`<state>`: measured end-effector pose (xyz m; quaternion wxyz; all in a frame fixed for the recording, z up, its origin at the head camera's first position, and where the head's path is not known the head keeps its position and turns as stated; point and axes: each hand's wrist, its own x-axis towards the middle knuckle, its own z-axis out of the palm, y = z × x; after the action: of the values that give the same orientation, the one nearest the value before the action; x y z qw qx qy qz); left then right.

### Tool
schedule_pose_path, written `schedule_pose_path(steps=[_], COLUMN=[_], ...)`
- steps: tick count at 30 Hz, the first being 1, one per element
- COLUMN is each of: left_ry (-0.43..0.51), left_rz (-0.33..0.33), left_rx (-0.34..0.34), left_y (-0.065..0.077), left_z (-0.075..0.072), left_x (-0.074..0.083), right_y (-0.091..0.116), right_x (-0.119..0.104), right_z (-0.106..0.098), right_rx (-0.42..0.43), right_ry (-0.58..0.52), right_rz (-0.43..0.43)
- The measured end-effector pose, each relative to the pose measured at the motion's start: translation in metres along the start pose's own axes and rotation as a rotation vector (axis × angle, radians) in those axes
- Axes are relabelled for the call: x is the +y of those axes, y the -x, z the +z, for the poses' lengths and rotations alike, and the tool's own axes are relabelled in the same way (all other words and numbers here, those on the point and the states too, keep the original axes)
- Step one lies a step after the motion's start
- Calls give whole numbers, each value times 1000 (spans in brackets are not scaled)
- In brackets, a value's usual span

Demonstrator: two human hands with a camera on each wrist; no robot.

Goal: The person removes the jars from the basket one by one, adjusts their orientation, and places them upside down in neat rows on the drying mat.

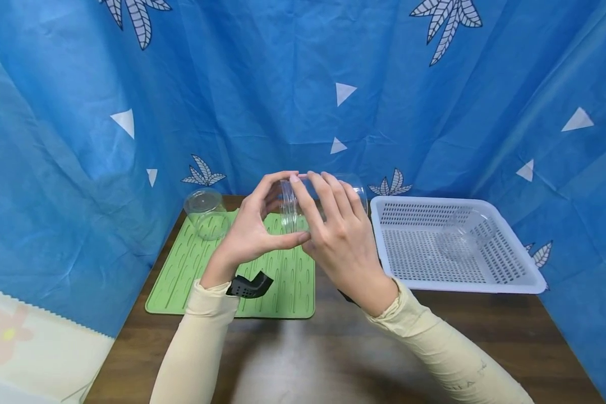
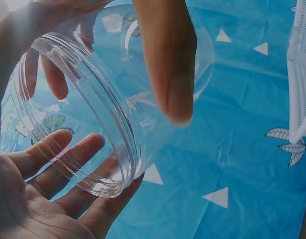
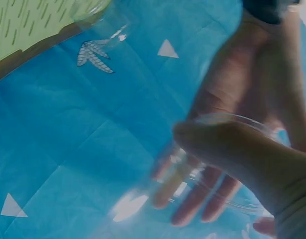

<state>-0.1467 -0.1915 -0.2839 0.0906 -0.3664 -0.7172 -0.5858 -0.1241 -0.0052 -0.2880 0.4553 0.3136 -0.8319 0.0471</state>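
A clear jar (image 1: 288,209) lies sideways in the air between the two hands, above the back edge of the green mat. Its threaded mouth (image 2: 125,149) points left, toward the left palm. The left hand (image 1: 247,227) grips this mouth end, with its thumb below and fingers above and behind. Wrapped around the jar's body, the right hand (image 1: 340,233) holds it with its fingers spread over the near side. In the left wrist view the jar looks see-through, with fingers showing behind its wall.
A second clear jar (image 1: 207,214) stands on the green ribbed mat (image 1: 171,294) at the left. To the right, a white perforated basket (image 1: 522,275) has a clear container (image 1: 467,233) inside. Blue curtains (image 1: 293,84) enclose the dark wooden table (image 1: 328,342).
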Motion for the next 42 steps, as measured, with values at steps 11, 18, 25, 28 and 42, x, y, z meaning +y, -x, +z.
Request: schedule_pose_path(steps=[11,18,25,28,42], left_ry=[40,78,135,154,175], left_rz=[-27,9,23,29,6], left_rx=[-20,-21,-41,-50,-65], left_y=[8,5,1,1,3], left_z=[-1,-2,-2,-2,-2], left_x=[-3,-2,1,2,3], right_y=[8,0,-1,5,29], right_x=[3,28,48,57,76], right_z=[-57,-75,-79,-71,-22], right_rx=[27,16,-83,-161,-239], right_ry=[-419,-571,-801,-987,-1568], right_rz=[67,223,405,489,503])
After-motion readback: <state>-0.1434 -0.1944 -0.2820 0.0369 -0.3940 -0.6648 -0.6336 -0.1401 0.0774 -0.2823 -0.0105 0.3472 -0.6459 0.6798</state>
